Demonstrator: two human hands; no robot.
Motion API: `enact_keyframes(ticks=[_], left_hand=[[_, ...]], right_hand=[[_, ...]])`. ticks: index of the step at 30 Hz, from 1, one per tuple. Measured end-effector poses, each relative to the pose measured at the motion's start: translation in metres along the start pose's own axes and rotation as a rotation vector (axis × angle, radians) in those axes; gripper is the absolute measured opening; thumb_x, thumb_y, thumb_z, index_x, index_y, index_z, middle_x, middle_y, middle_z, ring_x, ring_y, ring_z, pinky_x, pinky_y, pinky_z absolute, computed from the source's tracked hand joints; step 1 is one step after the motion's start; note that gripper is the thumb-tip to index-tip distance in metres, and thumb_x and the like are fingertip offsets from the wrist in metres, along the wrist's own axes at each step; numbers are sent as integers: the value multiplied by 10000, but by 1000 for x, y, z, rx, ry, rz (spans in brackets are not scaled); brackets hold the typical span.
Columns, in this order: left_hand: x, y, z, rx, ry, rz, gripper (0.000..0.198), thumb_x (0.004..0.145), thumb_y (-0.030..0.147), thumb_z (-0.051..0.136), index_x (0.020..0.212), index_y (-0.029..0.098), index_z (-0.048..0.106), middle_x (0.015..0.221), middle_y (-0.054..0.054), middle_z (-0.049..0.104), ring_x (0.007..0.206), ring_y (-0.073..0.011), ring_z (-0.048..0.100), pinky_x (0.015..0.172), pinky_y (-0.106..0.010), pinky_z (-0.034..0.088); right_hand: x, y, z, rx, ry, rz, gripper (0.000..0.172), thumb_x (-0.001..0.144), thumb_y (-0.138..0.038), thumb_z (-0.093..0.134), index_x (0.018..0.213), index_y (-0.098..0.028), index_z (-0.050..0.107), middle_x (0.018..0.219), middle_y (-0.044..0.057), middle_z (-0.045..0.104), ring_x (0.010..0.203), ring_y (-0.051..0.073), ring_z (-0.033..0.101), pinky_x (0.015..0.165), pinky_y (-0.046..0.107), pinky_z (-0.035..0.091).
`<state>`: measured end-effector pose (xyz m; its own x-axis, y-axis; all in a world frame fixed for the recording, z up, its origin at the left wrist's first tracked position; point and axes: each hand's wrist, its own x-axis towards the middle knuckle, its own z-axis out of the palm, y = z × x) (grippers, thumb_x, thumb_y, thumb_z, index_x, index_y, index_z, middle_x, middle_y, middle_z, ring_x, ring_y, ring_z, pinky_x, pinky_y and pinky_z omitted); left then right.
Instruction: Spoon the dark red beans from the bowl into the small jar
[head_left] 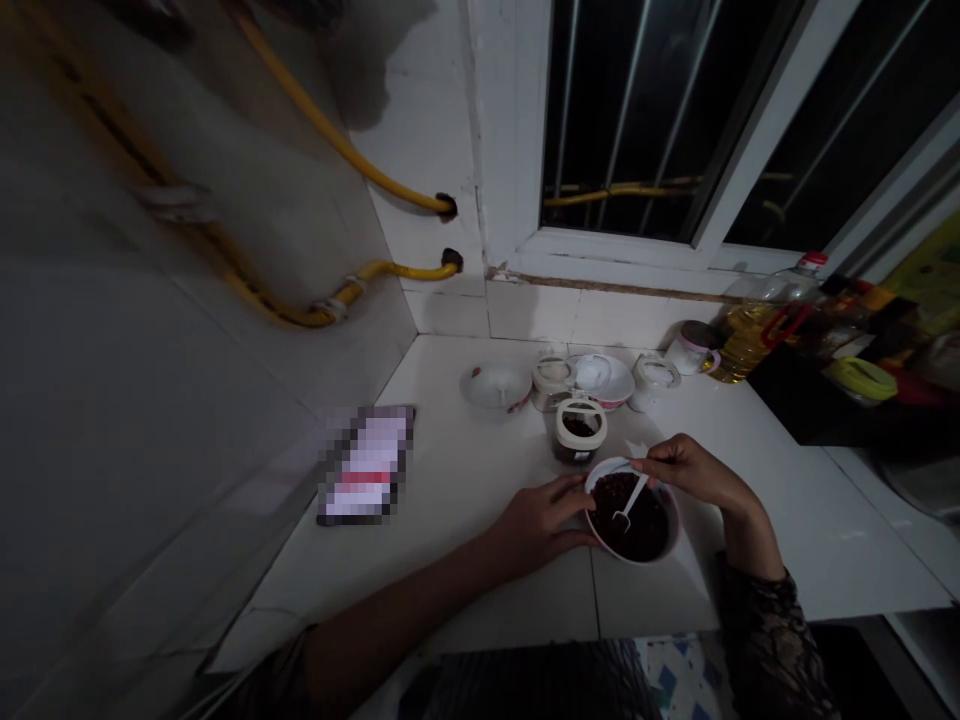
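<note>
white utensil (637,495): right hand (694,470) pinches | bowl (678,520): left hand (541,518) grips

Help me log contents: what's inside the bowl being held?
In the bowl: a dark reddish mixture and the lower end of a white utensil. The mixture covers the bowl's bottom, hiding it.

From where I stand, 0 readable texts. Yellow pipe (226,268) on the left wall: dark markings, illegible. Phone screen (365,465): pixelated, unreadable. Front jar (576,436): 1 white patch, too small to read.
</note>
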<state>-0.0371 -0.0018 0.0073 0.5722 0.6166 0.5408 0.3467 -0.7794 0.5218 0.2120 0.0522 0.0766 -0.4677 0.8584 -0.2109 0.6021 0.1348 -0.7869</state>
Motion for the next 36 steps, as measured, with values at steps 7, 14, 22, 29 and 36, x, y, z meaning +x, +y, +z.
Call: enact_keyframes(ticks=[7,14,22,29,36], left_hand=[[0,2,0,-9,-7,-3,380,904,507,482,1067,176,572,1205,-129,583,1112,-207,605,885,-290,525],[-1,-2,2,-13,5,4,386,899,514,484,1068,179,574,1206,-125,582,1084,-211,619,876,-296,530],[-1,-3,2,-25,-20,-14,371,886,484,536,1102,186,580,1244,-124,565,1128,-223,593,917,-314,513],[-1,-2,2,-38,-1,-7,360,880,488,543,1079,190,578,1226,-117,574,1113,-217,603,902,-311,523],[1,-1,1,-51,2,-4,360,873,489,549,1071,190,577,1208,-122,581,1112,-216,603,901,-305,522]], right_hand=[[2,0,-9,66,93,79,544,689,-655,589,498,-152,515,450,-74,264,449,56,212,452,235,165],[4,-1,-7,131,80,105,551,662,-672,601,484,-163,492,422,-80,271,419,47,206,429,232,139],[9,0,-3,167,101,111,565,629,-691,611,468,-163,490,389,-89,264,382,36,193,402,227,116],[12,1,0,255,128,146,552,600,-674,650,473,-157,508,353,-92,282,350,28,190,377,215,97],[26,-2,-1,480,371,101,525,560,-660,686,489,-174,502,340,-105,261,319,28,168,347,204,114]])
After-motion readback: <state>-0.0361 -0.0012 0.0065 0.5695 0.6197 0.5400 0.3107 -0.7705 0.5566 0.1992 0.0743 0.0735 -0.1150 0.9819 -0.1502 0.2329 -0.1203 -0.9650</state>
